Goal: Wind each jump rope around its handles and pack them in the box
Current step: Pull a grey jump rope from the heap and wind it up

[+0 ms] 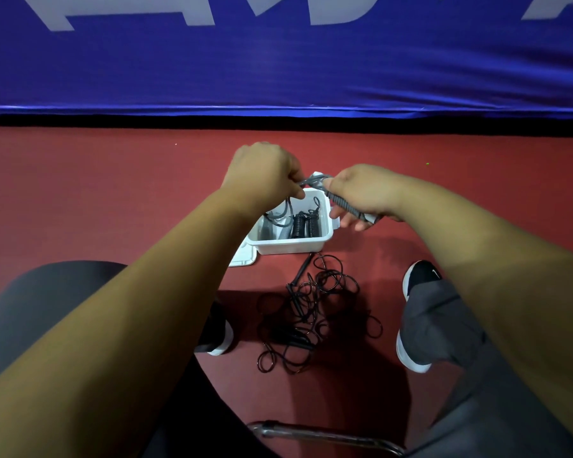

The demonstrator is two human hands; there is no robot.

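Subject: one slim grey jump rope with pale-tipped handles (pixel 344 206), held in the air above the far edge of the open white plastic box (pixel 288 247).

Right hand (pixel 361 193): grip clenched round the paired handles, which carry tight turns of grey cord. The long axis of the bundle runs on a diagonal, far end toward the left hand, near end down and to the person's right.

Left hand (pixel 262 170): grip pinching the free grey cord (pixel 310 181) just off the far end of the bundle. The hands are near each other, not touching. A slack tail of cord (pixel 286 206) drops from the left hand into the box.

Judgement: winding is unfinished. The next turn depends on the left hand carrying the cord across the bundle's axis; the right hand is the one placed to lower it in.

Box contents: coiled black ropes (pixel 306 223) upright on the right side, with grey items on the left that cannot be made out clearly. The white lid (pixel 244 257) lies on the red floor (pixel 113 193), touching the box's left corner.

Outstanding: a tangled black jump rope (pixel 308 305) on the floor between the feet, near the box.
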